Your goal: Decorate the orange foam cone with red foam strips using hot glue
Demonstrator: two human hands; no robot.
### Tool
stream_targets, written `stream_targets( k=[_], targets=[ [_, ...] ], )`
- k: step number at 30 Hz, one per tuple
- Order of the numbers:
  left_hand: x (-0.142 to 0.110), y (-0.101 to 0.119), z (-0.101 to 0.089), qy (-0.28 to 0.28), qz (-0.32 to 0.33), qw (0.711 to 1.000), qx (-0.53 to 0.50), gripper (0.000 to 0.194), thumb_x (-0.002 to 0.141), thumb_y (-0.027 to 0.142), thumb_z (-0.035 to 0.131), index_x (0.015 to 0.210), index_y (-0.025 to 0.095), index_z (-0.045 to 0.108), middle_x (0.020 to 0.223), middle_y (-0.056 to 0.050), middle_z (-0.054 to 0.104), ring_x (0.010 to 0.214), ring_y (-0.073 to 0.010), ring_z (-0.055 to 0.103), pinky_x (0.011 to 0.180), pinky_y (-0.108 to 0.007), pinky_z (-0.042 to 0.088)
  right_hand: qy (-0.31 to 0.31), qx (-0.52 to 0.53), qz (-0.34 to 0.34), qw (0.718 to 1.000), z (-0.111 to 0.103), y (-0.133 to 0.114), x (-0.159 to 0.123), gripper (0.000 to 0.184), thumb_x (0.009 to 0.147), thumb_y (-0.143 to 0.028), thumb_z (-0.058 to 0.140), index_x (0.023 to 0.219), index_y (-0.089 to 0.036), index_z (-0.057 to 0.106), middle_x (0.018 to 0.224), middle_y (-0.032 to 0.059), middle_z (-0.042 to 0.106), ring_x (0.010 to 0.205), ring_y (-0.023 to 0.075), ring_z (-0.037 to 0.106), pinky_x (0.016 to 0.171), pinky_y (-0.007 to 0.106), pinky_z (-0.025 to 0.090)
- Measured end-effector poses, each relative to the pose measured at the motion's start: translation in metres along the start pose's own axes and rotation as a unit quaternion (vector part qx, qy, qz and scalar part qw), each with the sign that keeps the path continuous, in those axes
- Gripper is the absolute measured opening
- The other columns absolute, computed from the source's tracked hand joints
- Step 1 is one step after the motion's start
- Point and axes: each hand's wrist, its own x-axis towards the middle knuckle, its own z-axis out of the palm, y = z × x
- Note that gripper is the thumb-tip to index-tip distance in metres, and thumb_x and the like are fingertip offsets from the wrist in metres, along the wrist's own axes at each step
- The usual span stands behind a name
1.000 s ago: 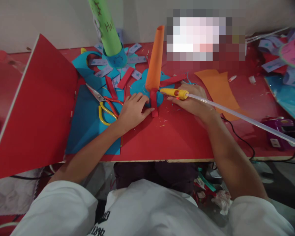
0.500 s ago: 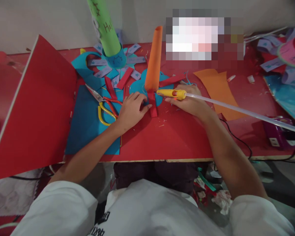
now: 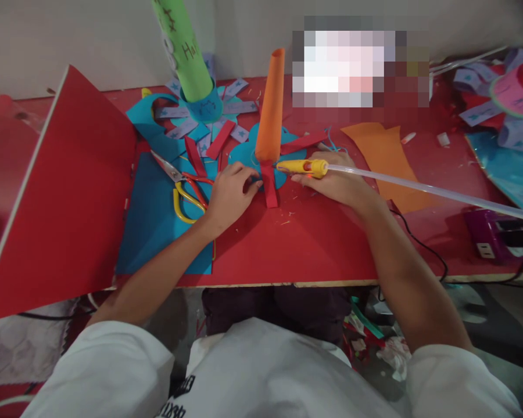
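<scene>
My right hand (image 3: 340,180) grips a yellow glue gun (image 3: 303,167) with a long clear glue stick (image 3: 422,189) trailing out to the right. Its nozzle points left at the foot of an upright orange paper tube (image 3: 271,107). The tube stands on a blue paper disc (image 3: 244,155) with red paper strips around it. One red strip (image 3: 269,188) lies in front of the tube. My left hand (image 3: 229,194) rests on the table beside that strip, fingers curled on the disc's edge.
Scissors (image 3: 183,183) with red and yellow handles lie on a blue sheet (image 3: 157,220) left of my left hand. A red board (image 3: 65,186) leans at far left. A green tube (image 3: 185,49) stands behind. Orange paper (image 3: 386,154) and a purple power strip (image 3: 488,232) lie right.
My left hand's fingers have drawn back from the red strip and curled. The glue gun has slid slightly left, closer to the orange tube's base.
</scene>
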Motion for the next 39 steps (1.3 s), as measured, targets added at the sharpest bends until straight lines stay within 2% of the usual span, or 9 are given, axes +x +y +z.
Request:
stream_targets(
  k=[4, 9, 14, 19, 26, 29, 33, 36, 39],
  targets=[
    [0.004, 0.003, -0.001, -0.008, -0.035, 0.999, 0.008, 0.023, 0.102, 0.025, 0.068, 0.124, 0.019, 0.070, 0.105, -0.006, 0.070, 0.100, -0.0225, 0.066, 0.092, -0.037, 0.053, -0.010, 0.002, 0.024, 1.000, -0.003, 0.001, 0.001, 0.047, 0.093, -0.074, 0.064, 0.081, -0.029, 0.068, 0.089, 0.0098, 0.074, 0.077, 0.0310, 0.066, 0.064, 0.042, 0.038],
    [0.008, 0.005, 0.001, -0.020, -0.050, 0.998, 0.028, 0.024, 0.101, 0.025, 0.070, 0.124, 0.019, 0.071, 0.107, -0.007, 0.072, 0.104, -0.0247, 0.067, 0.095, -0.040, 0.052, -0.010, 0.004, -0.001, 1.000, 0.001, -0.001, 0.001, 0.043, 0.096, -0.070, 0.064, 0.080, -0.029, 0.065, 0.093, 0.0096, 0.076, 0.086, 0.0327, 0.068, 0.068, 0.044, 0.040],
    [0.008, 0.003, 0.004, -0.008, -0.052, 0.998, 0.029, 0.022, 0.099, 0.025, 0.071, 0.121, 0.021, 0.071, 0.105, -0.007, 0.072, 0.103, -0.0248, 0.066, 0.094, -0.040, 0.051, -0.002, 0.022, -0.050, 0.999, 0.005, -0.001, 0.003, 0.043, 0.100, -0.065, 0.061, 0.077, -0.029, 0.062, 0.090, 0.0081, 0.073, 0.087, 0.0303, 0.066, 0.078, 0.045, 0.046],
    [0.011, -0.001, 0.003, -0.006, -0.055, 0.998, -0.014, 0.011, 0.098, 0.023, 0.072, 0.108, 0.020, 0.071, 0.095, -0.004, 0.070, 0.090, -0.0204, 0.065, 0.083, -0.035, 0.050, 0.002, 0.039, -0.086, 0.996, 0.005, -0.004, 0.006, 0.044, 0.102, -0.060, 0.061, 0.074, -0.027, 0.058, 0.085, 0.0061, 0.069, 0.080, 0.0250, 0.061, 0.091, 0.045, 0.047],
    [0.015, -0.006, -0.001, 0.027, -0.056, 0.985, -0.163, 0.004, 0.098, 0.023, 0.070, 0.099, 0.020, 0.070, 0.093, -0.001, 0.073, 0.084, -0.0145, 0.066, 0.078, -0.028, 0.049, 0.024, 0.040, -0.045, 0.998, 0.006, -0.006, 0.004, 0.040, 0.096, -0.057, 0.072, 0.075, -0.027, 0.058, 0.085, 0.0054, 0.070, 0.078, 0.0240, 0.060, 0.077, 0.041, 0.046],
    [0.015, -0.004, -0.004, 0.030, -0.054, 0.980, -0.191, 0.009, 0.100, 0.027, 0.067, 0.096, 0.020, 0.071, 0.092, -0.001, 0.074, 0.085, -0.0144, 0.066, 0.079, -0.027, 0.050, 0.026, 0.040, -0.034, 0.998, 0.007, -0.005, 0.004, 0.038, 0.093, -0.055, 0.076, 0.076, -0.027, 0.058, 0.087, 0.0059, 0.071, 0.077, 0.0255, 0.062, 0.072, 0.041, 0.045],
    [0.012, 0.000, -0.007, 0.010, -0.041, 0.983, -0.178, 0.005, 0.099, 0.021, 0.064, 0.099, 0.021, 0.069, 0.098, -0.001, 0.076, 0.092, -0.0151, 0.070, 0.085, -0.028, 0.054, 0.031, 0.041, -0.032, 0.998, 0.007, -0.005, 0.004, 0.036, 0.092, -0.055, 0.077, 0.076, -0.027, 0.059, 0.087, 0.0061, 0.072, 0.079, 0.0270, 0.064, 0.072, 0.041, 0.045],
    [0.008, 0.003, -0.009, -0.008, -0.007, 0.986, -0.166, 0.020, 0.096, 0.011, 0.061, 0.113, 0.021, 0.064, 0.106, -0.002, 0.076, 0.098, -0.0162, 0.073, 0.090, -0.030, 0.056, 0.031, 0.052, -0.029, 0.998, 0.006, -0.006, 0.003, 0.036, 0.092, -0.055, 0.077, 0.078, -0.027, 0.061, 0.088, 0.0060, 0.071, 0.078, 0.0263, 0.064, 0.071, 0.041, 0.045],
    [0.003, 0.010, -0.010, -0.020, 0.035, 0.998, -0.050, 0.030, 0.095, 0.011, 0.062, 0.124, 0.021, 0.062, 0.116, -0.006, 0.076, 0.111, -0.0229, 0.073, 0.098, -0.038, 0.055, 0.033, 0.061, -0.022, 0.997, 0.005, -0.007, 0.002, 0.036, 0.091, -0.056, 0.079, 0.080, -0.026, 0.063, 0.087, 0.0062, 0.071, 0.078, 0.0260, 0.063, 0.072, 0.041, 0.045]
  ],
)
